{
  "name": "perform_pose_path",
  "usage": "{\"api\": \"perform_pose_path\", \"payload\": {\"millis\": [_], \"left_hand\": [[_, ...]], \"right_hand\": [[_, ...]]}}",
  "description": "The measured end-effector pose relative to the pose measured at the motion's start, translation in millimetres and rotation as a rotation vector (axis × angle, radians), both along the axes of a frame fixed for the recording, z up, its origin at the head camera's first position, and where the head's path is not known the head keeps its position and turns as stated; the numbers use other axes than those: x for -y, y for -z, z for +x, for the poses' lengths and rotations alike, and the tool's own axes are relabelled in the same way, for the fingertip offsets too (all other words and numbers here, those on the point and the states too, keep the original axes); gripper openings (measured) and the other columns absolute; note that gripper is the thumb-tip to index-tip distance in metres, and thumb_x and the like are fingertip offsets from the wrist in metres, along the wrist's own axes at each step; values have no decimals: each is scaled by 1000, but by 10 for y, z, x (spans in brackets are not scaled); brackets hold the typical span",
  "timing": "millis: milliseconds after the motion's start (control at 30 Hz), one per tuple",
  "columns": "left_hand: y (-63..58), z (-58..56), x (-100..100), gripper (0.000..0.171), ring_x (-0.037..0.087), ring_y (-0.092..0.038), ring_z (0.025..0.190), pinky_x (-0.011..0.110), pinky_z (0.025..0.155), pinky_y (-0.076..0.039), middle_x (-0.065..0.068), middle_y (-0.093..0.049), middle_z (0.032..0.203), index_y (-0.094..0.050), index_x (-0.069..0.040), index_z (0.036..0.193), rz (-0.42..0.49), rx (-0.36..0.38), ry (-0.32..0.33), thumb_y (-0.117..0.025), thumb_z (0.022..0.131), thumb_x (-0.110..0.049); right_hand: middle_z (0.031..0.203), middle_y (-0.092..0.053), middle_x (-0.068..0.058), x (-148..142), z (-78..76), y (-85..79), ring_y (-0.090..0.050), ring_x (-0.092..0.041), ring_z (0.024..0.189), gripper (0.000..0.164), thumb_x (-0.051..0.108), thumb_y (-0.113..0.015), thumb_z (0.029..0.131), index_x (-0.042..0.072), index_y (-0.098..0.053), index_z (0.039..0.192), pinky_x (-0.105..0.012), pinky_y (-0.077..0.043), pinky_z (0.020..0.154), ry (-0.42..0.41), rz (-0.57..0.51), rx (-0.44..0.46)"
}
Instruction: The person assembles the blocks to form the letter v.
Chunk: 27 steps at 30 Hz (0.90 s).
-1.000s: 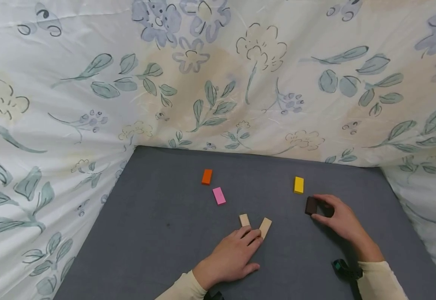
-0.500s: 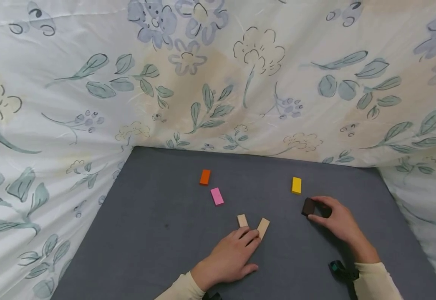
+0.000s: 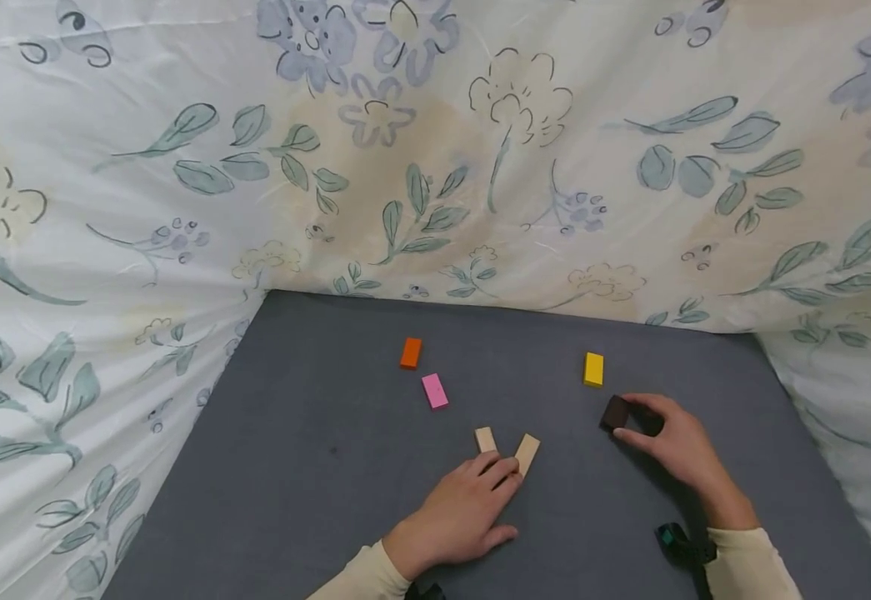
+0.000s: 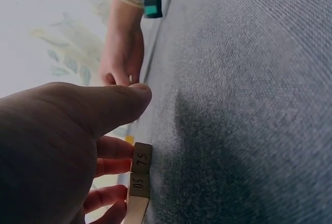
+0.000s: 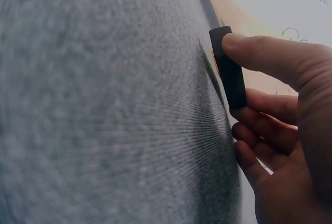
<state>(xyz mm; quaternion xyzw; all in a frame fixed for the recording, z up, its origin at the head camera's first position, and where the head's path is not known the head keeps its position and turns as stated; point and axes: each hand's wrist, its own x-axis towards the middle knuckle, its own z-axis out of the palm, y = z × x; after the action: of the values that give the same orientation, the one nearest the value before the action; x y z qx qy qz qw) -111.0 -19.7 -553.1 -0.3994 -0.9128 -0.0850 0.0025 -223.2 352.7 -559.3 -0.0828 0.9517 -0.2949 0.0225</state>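
In the head view my right hand pinches a small dark brown block between thumb and fingers. The right wrist view shows the thumb on one end of this dark block and fingertips at the other. My left hand lies palm down, its fingertips on two pale wooden blocks, a left one and a right one, whose near ends are covered. Seen from the left wrist, the ends of these blocks bear printed digits; the thumb stands apart from them.
A yellow block lies just beyond the dark one. Farther left are an orange block and a pink block. All sit on a grey cloth surface, with a flowered white curtain behind and at the sides.
The dark block has turned slightly and shifted a little left in my right hand's pinch. My left hand stays on the pale blocks; the whole view has shifted slightly.
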Motion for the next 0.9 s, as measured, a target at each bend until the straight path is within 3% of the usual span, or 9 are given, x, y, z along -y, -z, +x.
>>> {"api": "perform_pose_path", "payload": {"millis": [700, 900], "left_hand": [[24, 78, -49, 63, 18, -43, 145, 34, 115, -45, -3, -49, 160, -59, -17, 155, -2, 36, -18, -70, 105, -53], [37, 98, -65, 63, 18, -43, 145, 34, 114, -45, -3, -49, 160, -59, -17, 155, -1, 17, -20, -70, 105, -53]], "right_hand": [[144, -59, -29, 54, 82, -3, -54, -51, 130, 72, 45, -89, 91, 1, -65, 144, -73, -41, 104, -14, -29, -33], [142, -62, -27, 65, 112, -19, -58, -48, 125, 71, 44, -90, 91, 2, -66, 143, -71, -45, 101, -20, -37, -47]]}}
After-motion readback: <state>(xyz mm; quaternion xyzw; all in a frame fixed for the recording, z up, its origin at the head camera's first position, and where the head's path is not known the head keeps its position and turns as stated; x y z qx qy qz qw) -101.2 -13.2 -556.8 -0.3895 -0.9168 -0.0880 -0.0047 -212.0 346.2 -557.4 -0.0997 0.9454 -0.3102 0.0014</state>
